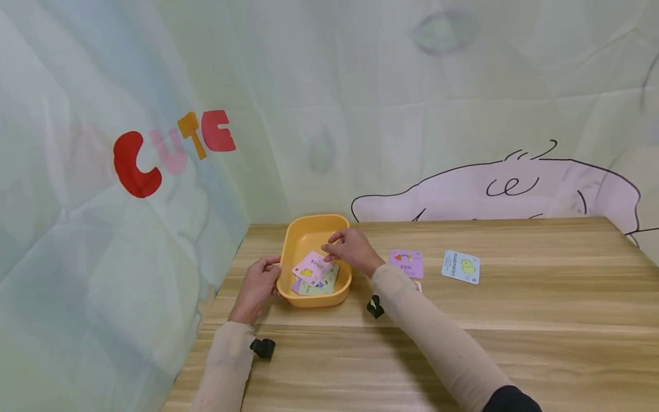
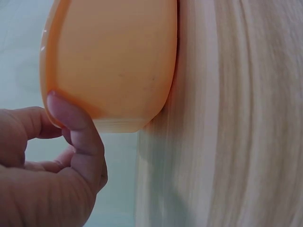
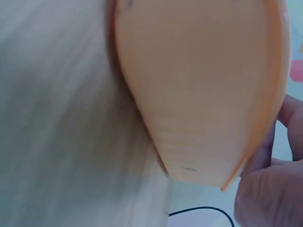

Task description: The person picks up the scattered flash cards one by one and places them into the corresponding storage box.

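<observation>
Chick card (image 1: 311, 266), likely being placed! Left hand (image 1: 259, 286) pinches the tray's (image 1: 314, 301) left rim; right hand's (image 1: 356, 249) grip, can't tell; release seems needed next.

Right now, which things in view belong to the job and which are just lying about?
In the job, judging by the hands:
yellow tray, gripped by the left hand
chick card inside it, by the right hand
purple card and muskmelon card, loose nearby, probably

Just surroundings:
wooden table
printed backdrop
</observation>
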{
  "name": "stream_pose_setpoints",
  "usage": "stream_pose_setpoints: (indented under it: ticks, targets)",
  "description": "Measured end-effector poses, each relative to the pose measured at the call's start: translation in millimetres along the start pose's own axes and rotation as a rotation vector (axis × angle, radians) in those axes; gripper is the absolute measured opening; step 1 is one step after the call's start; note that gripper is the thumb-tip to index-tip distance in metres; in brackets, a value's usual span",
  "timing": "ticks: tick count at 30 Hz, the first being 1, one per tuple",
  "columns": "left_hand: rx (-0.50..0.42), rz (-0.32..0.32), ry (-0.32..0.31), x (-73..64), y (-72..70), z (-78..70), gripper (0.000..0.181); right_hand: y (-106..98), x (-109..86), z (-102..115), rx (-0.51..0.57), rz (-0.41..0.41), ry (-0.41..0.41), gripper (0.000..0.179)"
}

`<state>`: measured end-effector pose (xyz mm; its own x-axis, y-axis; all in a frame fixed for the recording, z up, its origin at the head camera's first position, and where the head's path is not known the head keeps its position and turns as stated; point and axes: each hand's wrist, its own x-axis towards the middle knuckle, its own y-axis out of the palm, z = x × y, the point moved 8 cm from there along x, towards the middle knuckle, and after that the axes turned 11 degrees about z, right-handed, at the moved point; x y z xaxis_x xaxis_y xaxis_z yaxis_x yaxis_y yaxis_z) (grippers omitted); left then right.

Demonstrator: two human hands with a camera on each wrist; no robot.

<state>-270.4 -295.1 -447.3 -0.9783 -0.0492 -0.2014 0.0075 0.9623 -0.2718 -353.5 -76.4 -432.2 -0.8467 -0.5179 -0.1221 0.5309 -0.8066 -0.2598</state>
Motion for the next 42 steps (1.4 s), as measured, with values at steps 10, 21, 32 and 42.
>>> stream_pose_setpoints:
  ticks: [10,21,32,42]
  targets:
    - [0.005,0.008,-0.007,-0.2,-0.8,-1.5,0.037,0,-13.8,11,0.073,0.015,-0.114,0.018]
    - [0.021,0.018,-0.023,-1.6,1.9,0.9,0.038,-15,-50.1,16,0.028,0.136,-0.110,0.017]
    - [0.015,0.019,-0.020,1.2,2.3,-0.7,0.039,-65,-86.8,13,-0.196,0.087,-0.092,0.018]
    - [0.016,0.020,0.005,2.7,1.1,-1.4,0.039,-118,-118.3,-10,-0.482,-0.045,-0.023,0.021]
